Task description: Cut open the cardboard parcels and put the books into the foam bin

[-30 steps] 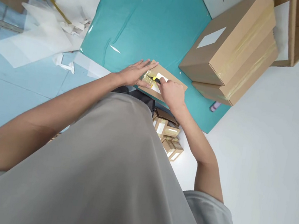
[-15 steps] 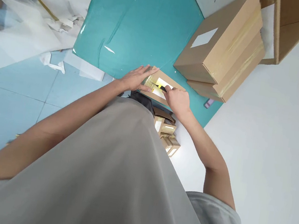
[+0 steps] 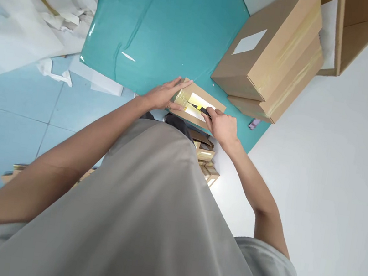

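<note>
A small cardboard box [image 3: 212, 100] with a white label and clear tape at its left end lies near the front edge of a teal-covered table [image 3: 173, 25]. My left hand [image 3: 163, 95] holds the box's left end, fingers over the far edge and thumb on the near side. In my right hand [image 3: 222, 124] is a black-and-yellow utility knife [image 3: 199, 108]. Its blade points left, over the label towards the taped end. Whether the blade touches the box I cannot tell.
Two stacked cardboard boxes [image 3: 269, 49] stand at the table's right, with an open carton [image 3: 366, 31] behind them. A small patterned item [image 3: 254, 123] lies near the right edge. White paper sheets [image 3: 21, 26] litter the left side. Smaller boxes [image 3: 206, 154] sit below the table.
The knife has drawn back slightly to the right across the box, showing more of its blade. My left hand stays on the box end. The whole view has shifted a little.
</note>
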A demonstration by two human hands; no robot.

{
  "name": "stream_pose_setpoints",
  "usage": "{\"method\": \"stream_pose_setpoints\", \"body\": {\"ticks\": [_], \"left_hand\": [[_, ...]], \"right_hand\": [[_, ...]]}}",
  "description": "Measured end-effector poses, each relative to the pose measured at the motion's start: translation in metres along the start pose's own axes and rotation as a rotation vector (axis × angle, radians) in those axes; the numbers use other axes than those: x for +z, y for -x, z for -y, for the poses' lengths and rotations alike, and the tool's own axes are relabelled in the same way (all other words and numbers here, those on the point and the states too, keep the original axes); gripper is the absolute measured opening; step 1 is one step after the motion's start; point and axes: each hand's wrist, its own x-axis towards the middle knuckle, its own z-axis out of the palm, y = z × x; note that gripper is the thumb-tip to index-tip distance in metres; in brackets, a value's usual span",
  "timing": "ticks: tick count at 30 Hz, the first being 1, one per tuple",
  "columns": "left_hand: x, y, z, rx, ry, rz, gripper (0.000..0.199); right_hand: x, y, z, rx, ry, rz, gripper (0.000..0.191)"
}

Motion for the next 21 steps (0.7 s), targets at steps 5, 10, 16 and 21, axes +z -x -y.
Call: {"method": "stream_pose_setpoints", "body": {"ticks": [5,10,16,21], "left_hand": [[0.006,-0.001,0.003,0.026,0.04,-0.062,0.116],[0.009,0.003,0.005,-0.025,0.022,-0.128,0.11],[0.009,0.008,-0.015,-0.113,-0.048,-0.201,0.102],[0.04,-0.014,-0.054,-0.2,-0.044,-0.528,0.076]], "right_hand": [[0.009,-0.019,0.009,-0.061,-0.019,-0.011,0.055],[0.024,-0.021,0.0,-0.076,-0.04,-0.046,0.053],[0.034,-0.032,-0.003,-0.176,-0.049,-0.114,0.046],[0.021,-0.048,0.0,-0.242,-0.135,-0.174,0.04]]}}
